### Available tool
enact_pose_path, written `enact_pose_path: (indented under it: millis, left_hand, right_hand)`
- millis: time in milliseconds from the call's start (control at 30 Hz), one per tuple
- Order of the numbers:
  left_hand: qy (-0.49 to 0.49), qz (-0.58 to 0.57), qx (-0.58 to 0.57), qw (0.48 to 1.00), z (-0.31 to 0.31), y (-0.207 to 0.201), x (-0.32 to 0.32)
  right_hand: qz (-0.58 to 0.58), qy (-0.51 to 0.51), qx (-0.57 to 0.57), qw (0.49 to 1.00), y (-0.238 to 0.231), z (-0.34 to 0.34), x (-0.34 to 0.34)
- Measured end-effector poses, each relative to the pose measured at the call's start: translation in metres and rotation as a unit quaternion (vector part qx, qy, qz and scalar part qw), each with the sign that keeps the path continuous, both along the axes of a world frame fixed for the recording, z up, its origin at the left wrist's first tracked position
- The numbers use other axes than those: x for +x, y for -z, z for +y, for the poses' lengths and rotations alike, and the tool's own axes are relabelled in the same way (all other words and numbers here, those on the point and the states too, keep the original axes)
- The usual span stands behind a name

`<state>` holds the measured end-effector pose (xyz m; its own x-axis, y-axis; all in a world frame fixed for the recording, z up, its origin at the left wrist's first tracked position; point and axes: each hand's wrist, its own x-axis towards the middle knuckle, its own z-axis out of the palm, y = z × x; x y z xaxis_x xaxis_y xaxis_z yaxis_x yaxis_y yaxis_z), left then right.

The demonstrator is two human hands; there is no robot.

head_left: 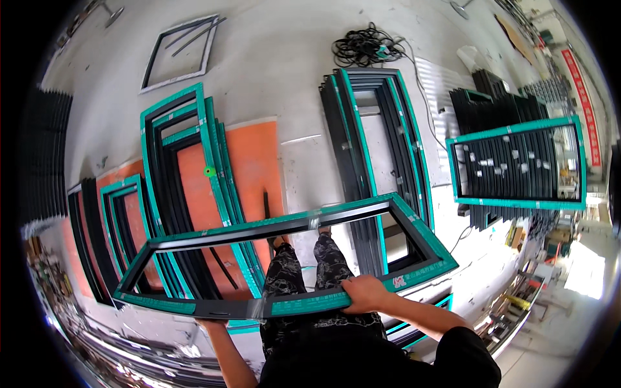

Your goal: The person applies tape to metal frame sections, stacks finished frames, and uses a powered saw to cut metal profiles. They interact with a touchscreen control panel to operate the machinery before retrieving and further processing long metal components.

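We carry a long dark frame (pixel 284 258) with green protective film on its edges, level across our body at about waist height, above our patterned trouser legs (pixel 310 271). Our right hand (pixel 365 294) lies over the near rail, fingers curled down around its edge. Our left hand (pixel 210 321) grips from beneath near the left end; its fingers are hidden, so we cannot tell how they sit.

The frame spans wide, and a swing could knock its far corners against the stacks: the pile of green-edged frames (pixel 187 168) on orange sheeting at left, the dark stack (pixel 372 149) just ahead. With one hand under and one over, we judge the rail could twist and slip.

Another frame (pixel 517 165) stands at right, and a cable coil (pixel 365 45) lies farther off.
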<state>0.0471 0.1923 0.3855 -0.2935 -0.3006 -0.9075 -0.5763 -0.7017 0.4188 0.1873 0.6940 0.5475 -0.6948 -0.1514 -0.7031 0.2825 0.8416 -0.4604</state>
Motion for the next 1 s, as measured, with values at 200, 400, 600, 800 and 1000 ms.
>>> enact_pose_path:
  millis: [200,400,600,800,1000]
  left_hand:
    - [-0.012,-0.079,-0.012,0.997,0.055,-0.081,-0.041]
    - [0.103,0.000,-0.010,0.995,0.187,-0.157,-0.036]
    - [0.246,0.113,0.051,0.961,0.304,-0.161,-0.045]
    - [0.427,0.194,0.124,0.875,0.475,-0.174,-0.033]
    - [0.523,0.161,0.147,0.824,0.616,-0.142,0.011]
  right_hand:
    - [-0.142,0.032,-0.034,0.989,-0.076,0.041,-0.017]
    - [-0.157,0.088,-0.074,0.981,-0.093,0.101,0.079]
    - [-0.143,0.206,-0.105,0.962,-0.082,0.151,0.180]
    - [-0.097,0.380,-0.137,0.910,-0.047,0.140,0.295]
    - [-0.054,0.566,-0.130,0.812,-0.020,0.066,0.358]
